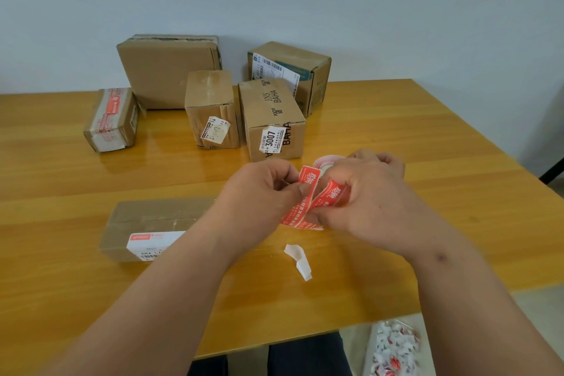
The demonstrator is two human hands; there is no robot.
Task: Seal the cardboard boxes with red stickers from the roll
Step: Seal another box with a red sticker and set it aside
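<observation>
Red sticker (305,192) pinched between both hands, left hand (259,189) peeling, right hand (366,201) gripping the roll (326,162). Peeling step, probably. Flat box (152,220) waiting just left of the hands on the counter (427,137). Next: press sticker over its seam.

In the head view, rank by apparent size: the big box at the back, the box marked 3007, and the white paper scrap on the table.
1. Big back box
2. Box marked 3007, though it sits nearer the camera
3. White paper scrap, clearly smallest
</observation>
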